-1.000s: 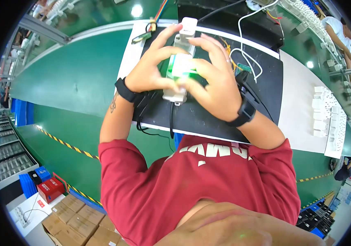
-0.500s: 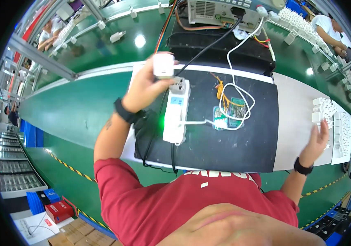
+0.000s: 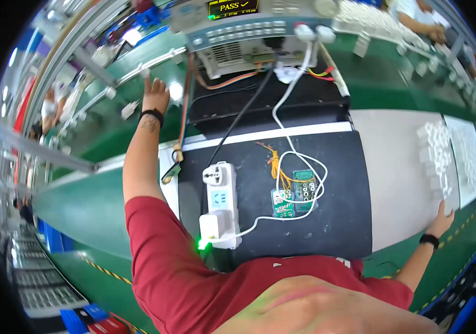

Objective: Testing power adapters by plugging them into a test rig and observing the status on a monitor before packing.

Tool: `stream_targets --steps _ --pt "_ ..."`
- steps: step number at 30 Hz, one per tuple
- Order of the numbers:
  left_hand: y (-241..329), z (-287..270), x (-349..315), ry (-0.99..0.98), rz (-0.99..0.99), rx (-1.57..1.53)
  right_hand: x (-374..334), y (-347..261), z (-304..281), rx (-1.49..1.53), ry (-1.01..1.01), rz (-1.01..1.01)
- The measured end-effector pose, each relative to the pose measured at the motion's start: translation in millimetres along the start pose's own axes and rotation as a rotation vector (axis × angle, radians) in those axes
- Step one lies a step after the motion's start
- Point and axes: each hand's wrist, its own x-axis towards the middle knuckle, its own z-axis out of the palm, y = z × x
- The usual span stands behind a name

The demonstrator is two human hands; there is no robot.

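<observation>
My left arm stretches forward past the bench, and my left hand [image 3: 156, 96] is open, fingers extended. Just beyond its fingertips a small white adapter [image 3: 146, 72] stands by the far rail; the frames do not show clearly whether they touch. My right hand [image 3: 441, 222] is open at the bench's right edge, its fingertips close to the near end of a group of white adapters [image 3: 437, 156]. On the black mat [image 3: 338, 234] lies a white power strip [image 3: 228, 195] with its far socket bare. Another white adapter [image 3: 211, 226] sits on its near end beside a green glow.
A white cable [image 3: 280, 219] loops over green circuit boards [image 3: 304, 192] with yellow wires. Beyond the mat stands a bench instrument [image 3: 238, 33] with a lit display. A black cord [image 3: 243, 111] runs from it toward the strip. Other people [image 3: 416, 19] sit farther off.
My left hand has moved from the strip's far socket, where it held a white adapter, forward and left to the rail. My right hand has shifted nearer along the white adapters. The view has tilted forward.
</observation>
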Motion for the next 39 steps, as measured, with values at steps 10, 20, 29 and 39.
stream_targets --steps 10,20,29,39 --pt "-32.3 55.4 -0.4 -0.194 0.06 0.265 -13.9 -76.0 9.8 0.053 -0.008 -0.031" --pt "-42.3 -46.4 -42.7 -0.266 -0.088 -0.025 -25.0 -78.3 27.5 0.127 -0.345 0.047" --pt "-126.9 -122.2 -148.9 0.307 -0.459 -0.669 -77.4 -232.1 -20.5 1.598 -1.265 0.384" --pt "34.1 -247.4 -170.8 0.497 -0.449 -1.739 -151.7 -356.5 29.7 1.235 -1.812 0.059"
